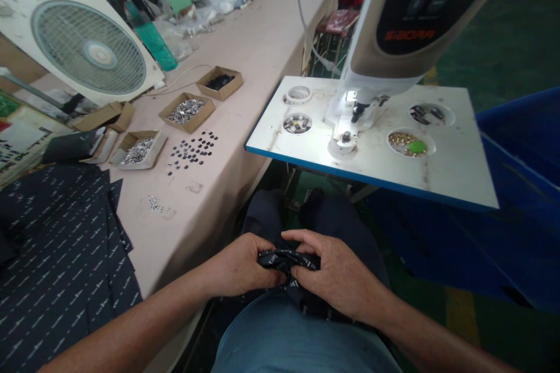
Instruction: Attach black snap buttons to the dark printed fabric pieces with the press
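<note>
Over my lap, a dark printed fabric (306, 298) with small white lettering is bunched between my two hands. My left hand (242, 265) pinches its edge, thumb on top, fingers behind. My right hand (330, 268) grips the same piece close by, thumb pressed on the cloth and index finger stretched toward the left. The cloth's lower part hangs against my front. Ahead stands a snap-fastening machine (385, 29), its lit head above a round post on a white table (297, 151). Neither hand touches it.
On the left bench (192, 239) lie loose dark snap parts (192, 151), small silver pieces (154, 204) and cardboard boxes of fasteners (187, 112). A box fan (90, 46) stands behind them. A stack of dark printed fabric (61, 262) lies at left. Blue sheeting (525, 186) is at right.
</note>
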A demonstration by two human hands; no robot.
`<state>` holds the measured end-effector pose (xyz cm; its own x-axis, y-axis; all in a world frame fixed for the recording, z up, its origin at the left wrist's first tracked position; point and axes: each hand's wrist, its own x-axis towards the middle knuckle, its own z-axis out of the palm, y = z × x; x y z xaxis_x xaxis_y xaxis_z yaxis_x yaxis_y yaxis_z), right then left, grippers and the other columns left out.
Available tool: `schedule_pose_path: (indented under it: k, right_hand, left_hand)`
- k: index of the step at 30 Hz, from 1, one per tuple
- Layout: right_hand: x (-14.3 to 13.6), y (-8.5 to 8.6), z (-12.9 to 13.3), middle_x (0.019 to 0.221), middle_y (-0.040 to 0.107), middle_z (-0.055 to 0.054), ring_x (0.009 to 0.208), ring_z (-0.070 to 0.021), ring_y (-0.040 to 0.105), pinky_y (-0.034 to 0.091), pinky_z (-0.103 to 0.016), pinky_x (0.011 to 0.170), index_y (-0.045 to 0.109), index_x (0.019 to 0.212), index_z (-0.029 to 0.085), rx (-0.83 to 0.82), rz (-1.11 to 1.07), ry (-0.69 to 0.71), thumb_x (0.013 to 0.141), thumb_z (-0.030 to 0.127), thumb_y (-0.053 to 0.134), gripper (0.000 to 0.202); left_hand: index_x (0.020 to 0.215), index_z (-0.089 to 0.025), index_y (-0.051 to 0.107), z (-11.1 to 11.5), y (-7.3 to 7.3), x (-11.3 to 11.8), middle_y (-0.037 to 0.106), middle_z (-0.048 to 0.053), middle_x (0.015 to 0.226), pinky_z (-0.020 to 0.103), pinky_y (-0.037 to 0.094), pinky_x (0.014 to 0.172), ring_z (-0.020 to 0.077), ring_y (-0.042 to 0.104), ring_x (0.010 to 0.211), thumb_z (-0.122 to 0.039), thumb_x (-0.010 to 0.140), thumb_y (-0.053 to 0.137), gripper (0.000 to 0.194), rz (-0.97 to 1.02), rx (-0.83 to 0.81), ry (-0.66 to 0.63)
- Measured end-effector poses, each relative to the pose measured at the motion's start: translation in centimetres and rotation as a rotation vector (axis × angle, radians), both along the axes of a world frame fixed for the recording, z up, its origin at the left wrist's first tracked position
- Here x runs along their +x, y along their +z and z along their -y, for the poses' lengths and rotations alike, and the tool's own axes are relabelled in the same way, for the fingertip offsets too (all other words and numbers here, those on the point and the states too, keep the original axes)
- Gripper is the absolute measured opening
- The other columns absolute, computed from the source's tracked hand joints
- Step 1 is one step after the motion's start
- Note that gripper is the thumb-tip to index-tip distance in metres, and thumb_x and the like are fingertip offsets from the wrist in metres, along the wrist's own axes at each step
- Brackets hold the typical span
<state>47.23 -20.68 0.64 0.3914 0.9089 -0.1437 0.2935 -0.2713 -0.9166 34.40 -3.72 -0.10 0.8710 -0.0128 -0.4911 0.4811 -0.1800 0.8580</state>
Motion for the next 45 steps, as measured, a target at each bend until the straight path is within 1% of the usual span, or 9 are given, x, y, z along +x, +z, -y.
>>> schedule_pose_path:
  k: [7, 11, 13, 16, 19, 29, 36, 41, 45]
  right_hand:
    - [0.2, -0.2, 0.1, 0.088, 0.074, 0.002, 0.072, -0.0133, 0.067, 0.044, -0.021, 0.064, 0.064, 0.123, 0.021, 0.013, -0.029, -0.001, 0.075, 0.008, 0.061, 0.050]
    - [0.4, -0.6, 0.2, 0.085, 0.074, 0.004, 0.070, -0.0129, 0.066, 0.044, -0.021, 0.062, 0.064, 0.122, 0.022, 0.040, -0.032, -0.013, 0.075, 0.008, 0.062, 0.049]
    - [0.4, -0.8, 0.3, 0.085, 0.074, 0.004, 0.071, -0.0130, 0.067, 0.044, -0.021, 0.063, 0.064, 0.122, 0.023, 0.046, -0.014, -0.031, 0.074, 0.007, 0.061, 0.050]
    - [0.3, -0.7, 0.3, 0.085, 0.073, 0.005, 0.073, -0.0133, 0.067, 0.045, -0.021, 0.064, 0.065, 0.121, 0.024, 0.045, 0.023, -0.060, 0.073, 0.007, 0.061, 0.052]
    - [0.3, -0.6, 0.3, 0.082, 0.073, 0.005, 0.072, -0.0125, 0.067, 0.045, -0.021, 0.066, 0.066, 0.121, 0.023, 0.050, 0.033, -0.069, 0.072, 0.005, 0.062, 0.053]
    - [0.3, -1.1, 0.4, 0.085, 0.074, 0.005, 0.073, -0.0118, 0.068, 0.047, -0.020, 0.065, 0.065, 0.124, 0.024, 0.047, 0.039, -0.072, 0.073, 0.005, 0.059, 0.055]
    - [0.2, -0.9, 0.3, 0.090, 0.075, 0.005, 0.080, -0.0141, 0.069, 0.048, -0.024, 0.072, 0.063, 0.127, 0.027, -0.002, 0.174, -0.077, 0.074, 0.006, 0.060, 0.057]
    - [-0.1, -1.7, 0.2, 0.103, 0.075, 0.001, 0.092, -0.0209, 0.069, 0.050, -0.032, 0.085, 0.063, 0.128, 0.027, 0.022, 0.358, -0.092, 0.077, 0.011, 0.063, 0.053]
    - [-0.1, -2.3, 0.2, 0.110, 0.073, -0.002, 0.095, -0.0216, 0.069, 0.050, -0.034, 0.089, 0.064, 0.128, 0.024, 0.061, 0.437, -0.088, 0.078, 0.011, 0.062, 0.051]
  left_hand:
    - [0.068, -0.015, 0.053, 0.0, -0.3, 0.4, 0.042, -0.006, 0.060, 0.021, 0.025, 0.046, 0.0079, 0.036, 0.054, -0.021, 0.073, 0.059, 0.010, 0.056, 0.064, 0.025]
    - [0.069, -0.014, 0.057, 0.5, 0.0, 0.6, 0.052, -0.003, 0.071, 0.019, 0.033, 0.055, 0.0089, 0.046, 0.064, -0.014, 0.070, 0.059, 0.002, 0.200, 0.146, 0.056]
    - [0.076, -0.014, 0.062, 0.7, 0.1, 0.6, 0.057, -0.002, 0.080, 0.019, 0.037, 0.061, 0.0102, 0.051, 0.070, -0.013, 0.070, 0.059, 0.007, 0.236, 0.137, 0.064]
    - [0.078, -0.013, 0.061, 0.9, 0.2, 0.4, 0.053, -0.003, 0.071, 0.020, 0.034, 0.055, 0.0094, 0.045, 0.062, -0.020, 0.075, 0.062, 0.008, 0.144, 0.055, 0.083]
    - [0.073, -0.013, 0.057, 0.9, 0.2, 0.4, 0.046, -0.004, 0.063, 0.020, 0.028, 0.050, 0.0083, 0.037, 0.057, -0.029, 0.077, 0.067, 0.019, 0.075, 0.015, 0.094]
    - [0.070, -0.013, 0.058, 1.0, -0.5, 0.5, 0.048, -0.003, 0.065, 0.021, 0.029, 0.052, 0.0095, 0.040, 0.060, -0.031, 0.079, 0.066, 0.021, 0.074, 0.125, 0.086]
    - [0.076, -0.012, 0.062, 1.1, -1.0, 0.4, 0.045, -0.003, 0.064, 0.022, 0.027, 0.052, 0.0098, 0.036, 0.059, -0.033, 0.081, 0.064, 0.022, 0.059, 0.100, 0.115]
    - [0.078, -0.010, 0.066, 1.4, -1.6, 0.6, 0.045, -0.002, 0.063, 0.023, 0.028, 0.055, 0.0102, 0.036, 0.060, -0.032, 0.079, 0.065, 0.022, 0.084, 0.029, 0.189]
    - [0.079, -0.009, 0.068, 1.4, -1.6, 0.8, 0.047, -0.001, 0.063, 0.023, 0.029, 0.056, 0.0103, 0.037, 0.061, -0.031, 0.078, 0.065, 0.022, 0.104, 0.033, 0.216]
